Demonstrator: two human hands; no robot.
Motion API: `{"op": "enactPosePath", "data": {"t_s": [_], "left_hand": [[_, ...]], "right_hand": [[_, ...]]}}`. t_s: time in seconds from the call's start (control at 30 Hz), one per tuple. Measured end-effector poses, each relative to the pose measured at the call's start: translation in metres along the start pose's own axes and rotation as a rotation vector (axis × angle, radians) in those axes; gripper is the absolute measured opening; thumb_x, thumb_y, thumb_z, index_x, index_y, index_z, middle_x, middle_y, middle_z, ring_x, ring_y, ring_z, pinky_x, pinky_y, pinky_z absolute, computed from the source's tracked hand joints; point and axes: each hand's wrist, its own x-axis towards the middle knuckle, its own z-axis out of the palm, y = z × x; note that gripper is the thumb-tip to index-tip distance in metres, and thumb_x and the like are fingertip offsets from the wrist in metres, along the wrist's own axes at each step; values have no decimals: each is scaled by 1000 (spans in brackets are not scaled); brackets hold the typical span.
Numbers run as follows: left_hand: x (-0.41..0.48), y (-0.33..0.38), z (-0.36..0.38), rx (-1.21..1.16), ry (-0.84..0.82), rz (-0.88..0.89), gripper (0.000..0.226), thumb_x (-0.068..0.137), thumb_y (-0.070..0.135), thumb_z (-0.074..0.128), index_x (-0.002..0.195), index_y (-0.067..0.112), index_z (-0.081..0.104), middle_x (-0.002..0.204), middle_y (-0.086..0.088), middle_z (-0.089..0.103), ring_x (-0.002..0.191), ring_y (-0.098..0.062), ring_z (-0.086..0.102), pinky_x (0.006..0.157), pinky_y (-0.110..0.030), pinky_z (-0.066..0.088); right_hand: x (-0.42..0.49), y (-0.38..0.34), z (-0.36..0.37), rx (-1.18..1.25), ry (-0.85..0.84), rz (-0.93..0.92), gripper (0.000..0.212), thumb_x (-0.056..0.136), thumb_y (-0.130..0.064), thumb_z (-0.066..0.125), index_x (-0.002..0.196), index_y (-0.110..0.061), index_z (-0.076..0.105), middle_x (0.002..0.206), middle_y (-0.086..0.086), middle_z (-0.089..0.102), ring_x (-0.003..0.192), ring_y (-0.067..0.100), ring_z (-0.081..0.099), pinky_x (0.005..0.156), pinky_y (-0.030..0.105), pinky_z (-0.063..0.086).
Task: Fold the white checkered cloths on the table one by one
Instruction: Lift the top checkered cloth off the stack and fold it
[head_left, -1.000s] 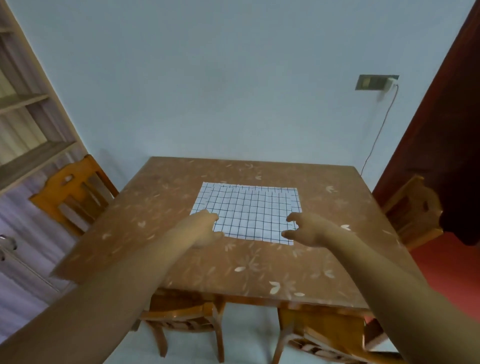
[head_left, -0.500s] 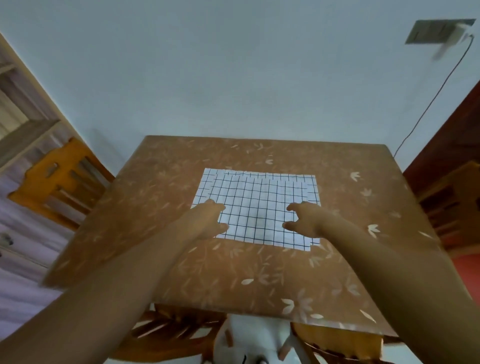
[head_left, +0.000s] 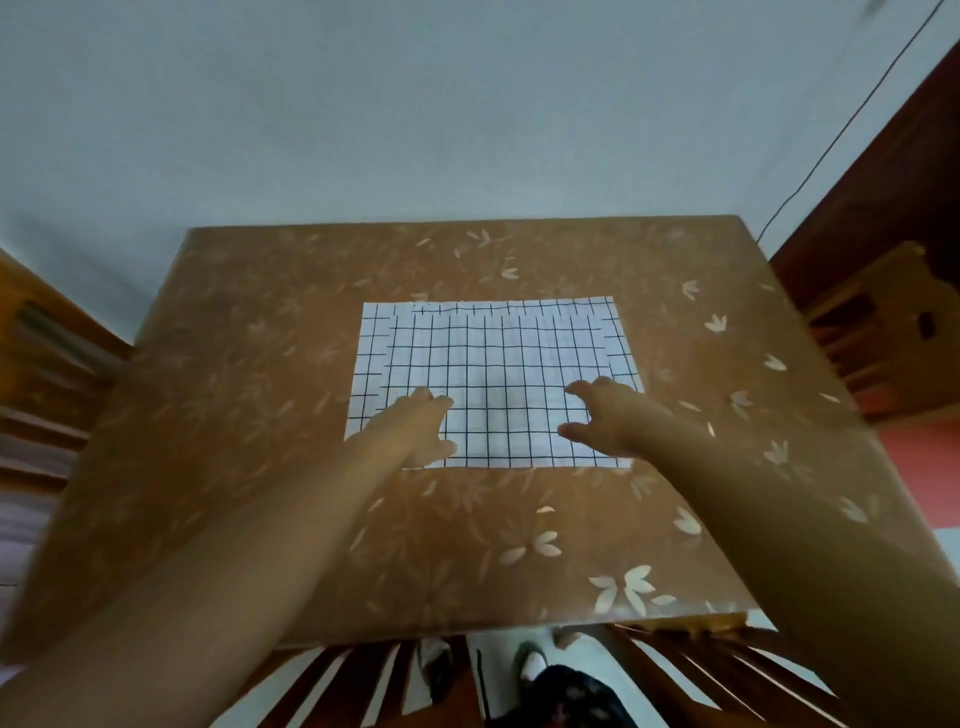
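A white cloth with a black grid lies flat and spread out in the middle of the brown leaf-patterned table. My left hand hovers over the cloth's near left part, fingers loosely curled and apart, holding nothing. My right hand is over the near right part of the cloth, fingers spread like a claw, also holding nothing. Whether the fingertips touch the fabric cannot be told. The near corners of the cloth are partly hidden by my hands.
Wooden chairs stand at the table's left, right and near side. A pale wall is behind the table, a dark red door at the right with a cable running down beside it.
My head has come closer and tilted down, so the table fills more of the view. Both hands have moved forward from the cloth's near edge onto its near part.
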Motion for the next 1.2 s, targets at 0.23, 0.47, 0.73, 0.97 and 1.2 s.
{"op": "enactPosePath", "data": {"t_s": [0.23,0.47,0.73,0.97,1.2], "left_hand": [[35,-12,32,-10,-55,44,77,93,45,64,157,23,28,159,-5,28,141,-28,37,106,-50,46],[68,-5,67,-14,-44,40,73,95,39,65,156,20,30,159,-8,29,141,-29,36,107,-50,45],[110,-1,126,24,52,65,71,98,21,61,158,15,25,168,-10,11,156,-29,7,118,-54,30],[134,-1,153,-41,107,38,76,94,31,67,157,21,25,169,-10,11,156,-31,11,119,-54,26],[135,-8,160,-43,225,78,63,88,31,73,144,21,47,160,-5,35,149,-29,30,111,-56,37]], "right_hand": [[30,3,38,-30,-52,20,80,91,-66,59,155,-28,31,152,8,44,137,31,47,105,54,48],[68,16,79,-56,-74,-35,82,92,-61,61,157,-28,25,161,7,33,145,30,36,109,53,45],[114,22,140,-107,-70,-105,102,90,-60,63,162,-27,-1,171,12,-7,158,34,-4,126,55,17],[148,18,173,-104,-56,-95,99,94,-63,53,162,-26,-8,171,9,-15,158,32,-13,126,59,7],[148,23,184,-109,61,-105,79,98,-59,48,162,-29,12,172,8,6,158,31,5,125,56,15]]}}
